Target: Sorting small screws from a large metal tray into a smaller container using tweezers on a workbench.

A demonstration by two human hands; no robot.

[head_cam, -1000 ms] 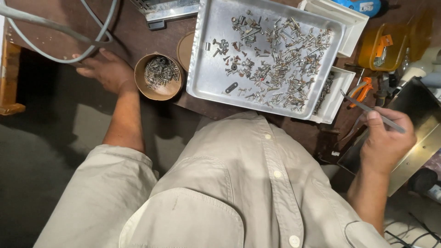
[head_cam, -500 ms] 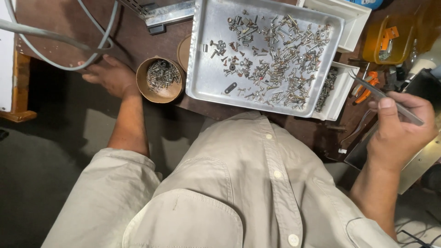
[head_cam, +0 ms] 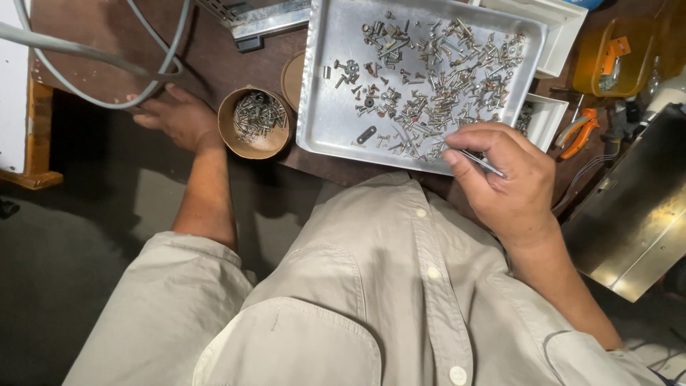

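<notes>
A shallow metal tray [head_cam: 336,136] on the brown table holds several loose screws and small metal parts [head_cam: 436,78]. My right hand [head_cam: 500,179] grips thin metal tweezers [head_cam: 480,162] at the tray's near right edge, tips toward the screws. My left hand [head_cam: 179,118] rests flat on the table edge, just left of a round brown cup [head_cam: 254,123] filled with small screws. A round brown lid [head_cam: 291,78] lies between the cup and the tray.
Grey cables [head_cam: 107,64] loop across the table at the left. White plastic bins [head_cam: 550,25] sit behind and right of the tray. Orange-handled pliers [head_cam: 580,130], a yellow case [head_cam: 614,50] and a shiny metal box [head_cam: 636,221] stand at the right.
My right hand has swung left from beside the metal box to the tray's near right edge, still holding the tweezers. My left hand stays by the cup.
</notes>
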